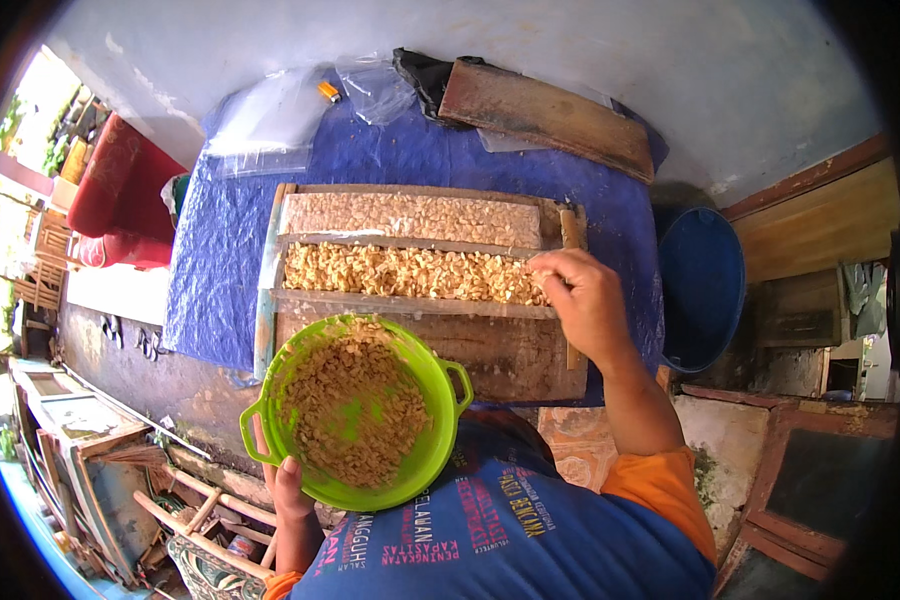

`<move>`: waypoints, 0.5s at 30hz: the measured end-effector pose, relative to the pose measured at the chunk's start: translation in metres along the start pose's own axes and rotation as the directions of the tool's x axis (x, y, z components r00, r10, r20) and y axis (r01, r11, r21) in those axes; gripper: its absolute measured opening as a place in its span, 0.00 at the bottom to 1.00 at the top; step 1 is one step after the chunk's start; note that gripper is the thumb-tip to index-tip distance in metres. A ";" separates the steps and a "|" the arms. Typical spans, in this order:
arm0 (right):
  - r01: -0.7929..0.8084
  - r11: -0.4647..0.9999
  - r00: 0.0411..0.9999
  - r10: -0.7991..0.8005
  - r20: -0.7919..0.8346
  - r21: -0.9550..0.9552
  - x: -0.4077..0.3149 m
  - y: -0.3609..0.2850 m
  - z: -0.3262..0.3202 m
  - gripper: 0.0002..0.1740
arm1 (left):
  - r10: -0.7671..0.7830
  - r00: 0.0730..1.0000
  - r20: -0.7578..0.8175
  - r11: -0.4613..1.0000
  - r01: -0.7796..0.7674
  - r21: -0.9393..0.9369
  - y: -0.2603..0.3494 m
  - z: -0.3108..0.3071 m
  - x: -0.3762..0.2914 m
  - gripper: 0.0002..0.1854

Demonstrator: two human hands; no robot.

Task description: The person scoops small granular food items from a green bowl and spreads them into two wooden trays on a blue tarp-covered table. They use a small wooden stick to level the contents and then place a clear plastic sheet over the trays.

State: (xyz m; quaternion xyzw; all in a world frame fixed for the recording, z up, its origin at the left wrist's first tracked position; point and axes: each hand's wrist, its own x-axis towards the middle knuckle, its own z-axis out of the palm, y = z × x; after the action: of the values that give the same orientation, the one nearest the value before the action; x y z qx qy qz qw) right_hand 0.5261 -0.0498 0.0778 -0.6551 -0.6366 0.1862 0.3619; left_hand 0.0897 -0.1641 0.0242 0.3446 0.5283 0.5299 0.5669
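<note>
My left hand (292, 491) grips a lime-green plastic basin (444, 442) by its left handle and rim, in front of my shirt. Pale bean pieces, like split soybeans (337, 405), lie inside, and patches of green bottom show through. On the table before me is a wooden mould frame (265, 315). Its far slot holds a flat bean slab under clear plastic (412, 217). Loose beans (412, 271) fill the middle slot, which has clear plastic along its near edge. My right hand (581, 300) is over that row's right end, fingers curled; whether they hold beans is hidden.
A blue tarpaulin (217, 300) covers the table. Clear plastic sheets (270, 120), an orange lighter (329, 91), a black plastic bag (424, 79) and a thick wooden board (547, 112) lie along the back. A blue barrel (701, 289) stands right; a red armchair (131, 191) is left.
</note>
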 end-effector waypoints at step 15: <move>0.024 0.994 0.997 -0.015 0.077 -0.111 -0.004 -0.002 -0.013 0.11 | -0.022 1.000 -0.010 1.000 0.022 0.021 -0.015 -0.018 -0.003 0.58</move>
State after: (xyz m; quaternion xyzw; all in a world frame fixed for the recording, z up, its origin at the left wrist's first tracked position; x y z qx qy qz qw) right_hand 0.5334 -0.0570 0.0869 -0.6605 -0.6657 0.1714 0.3021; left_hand 0.0764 -0.1728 0.0065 0.3423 0.5402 0.5197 0.5665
